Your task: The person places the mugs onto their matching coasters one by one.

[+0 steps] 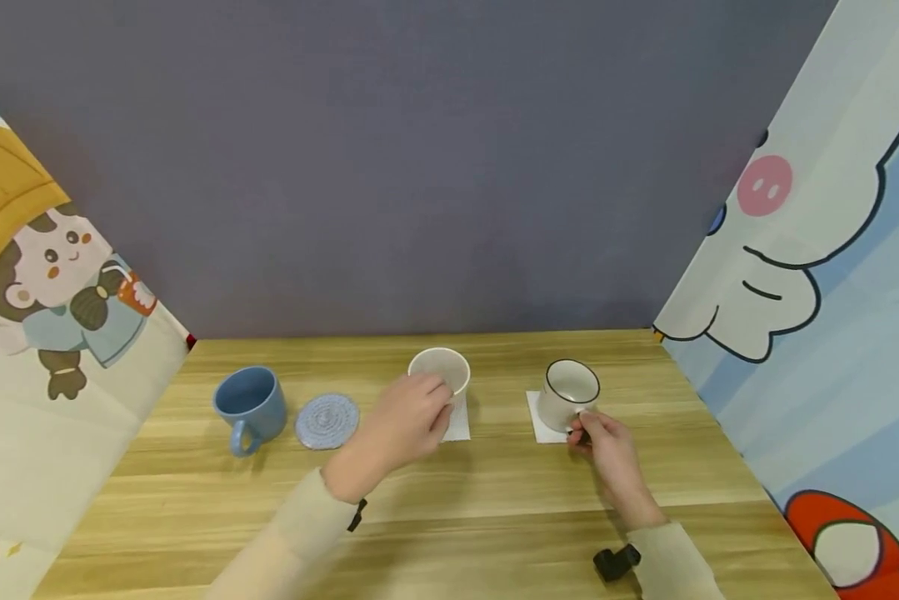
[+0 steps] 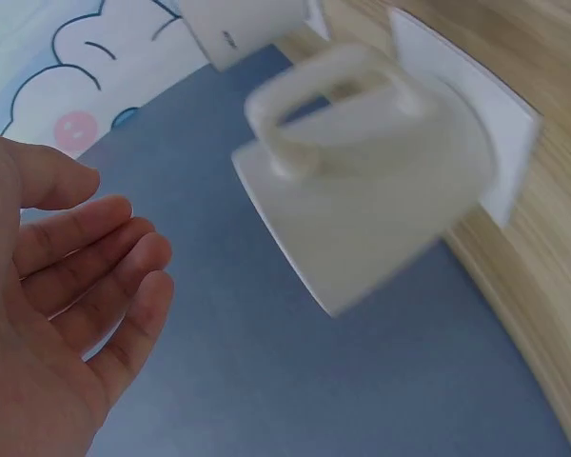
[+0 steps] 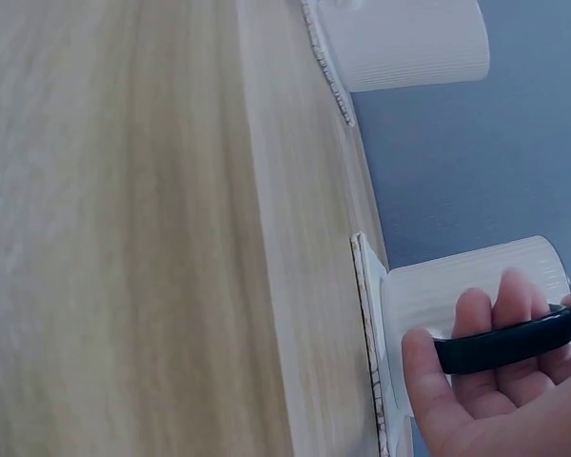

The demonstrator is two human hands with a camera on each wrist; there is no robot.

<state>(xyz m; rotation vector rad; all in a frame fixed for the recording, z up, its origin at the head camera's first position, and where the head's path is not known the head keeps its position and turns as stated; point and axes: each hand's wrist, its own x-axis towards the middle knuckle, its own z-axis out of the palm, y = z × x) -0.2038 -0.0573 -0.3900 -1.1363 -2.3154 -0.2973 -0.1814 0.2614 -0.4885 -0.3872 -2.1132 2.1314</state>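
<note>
A white mug with a dark rim (image 1: 556, 407) stands on a square white coaster (image 1: 541, 427) at the right of the table. My right hand (image 1: 612, 457) grips its black handle (image 3: 504, 345), fingers wrapped round it in the right wrist view. A plain cream mug (image 2: 390, 181) stands upright on another square coaster (image 1: 460, 423) in the middle. In the head view my left hand (image 1: 410, 417) overlaps that mug's front. The left wrist view shows a gap between the loosely bent fingers (image 2: 114, 248) and the mug, with nothing held.
Left of my left arm lies a round blue woven coaster (image 1: 327, 422). A blue mug (image 1: 271, 410) stands beside it, its handle toward me. The wooden table (image 1: 509, 533) meets a grey panel (image 1: 419, 167) at the back, with cartoon-printed sheets (image 1: 831, 333) on both sides.
</note>
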